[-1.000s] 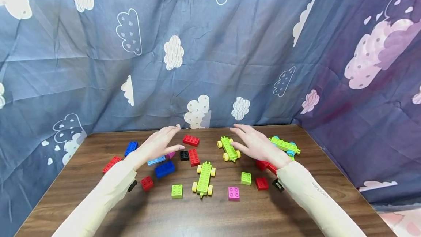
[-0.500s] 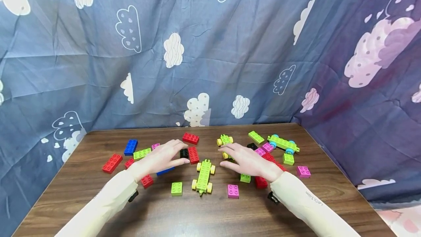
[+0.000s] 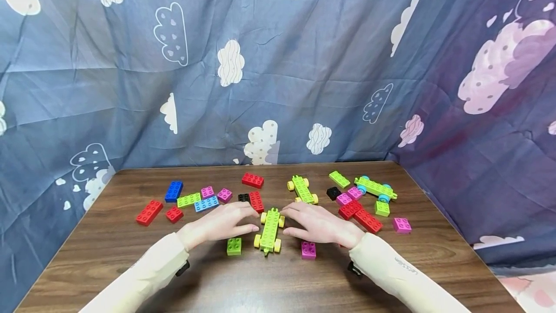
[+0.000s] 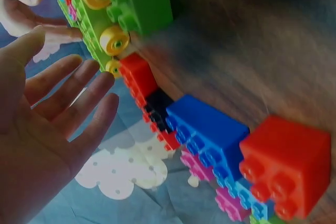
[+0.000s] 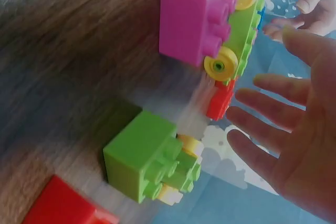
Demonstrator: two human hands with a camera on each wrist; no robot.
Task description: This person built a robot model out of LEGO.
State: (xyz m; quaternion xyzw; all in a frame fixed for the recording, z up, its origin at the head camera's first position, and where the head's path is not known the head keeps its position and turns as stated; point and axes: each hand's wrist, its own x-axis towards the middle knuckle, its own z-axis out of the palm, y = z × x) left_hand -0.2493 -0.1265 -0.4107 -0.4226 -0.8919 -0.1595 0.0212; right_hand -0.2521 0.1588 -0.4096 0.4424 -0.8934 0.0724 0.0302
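Observation:
A lime-green toy car base with yellow wheels (image 3: 270, 231) lies between my two hands. My left hand (image 3: 223, 221) hovers at its left, fingers extended toward it; in the left wrist view the left hand (image 4: 58, 108) holds nothing. From the other side reaches my right hand (image 3: 319, 222), also with straight fingers and nothing held. Whether any fingertip touches the base I cannot tell. Below the left hand sits a lime-green brick (image 3: 234, 247), and below the right a pink brick (image 3: 309, 250). A blue brick (image 4: 207, 132), hidden in the head view, shows in the left wrist view.
Farther back stands a second yellow-wheeled base (image 3: 302, 190); a blue-wheeled base (image 3: 375, 188) is at back right. Red bricks (image 3: 368, 220) and pink ones cluster at right. Left of centre lie a light-blue brick (image 3: 206, 203) and several others. A cloud-print curtain (image 3: 278, 86) hangs behind.
Both hands have come down and nearer, moving inward from the back of the table to either side of the front yellow-wheeled base. The bricks and bases keep their places.

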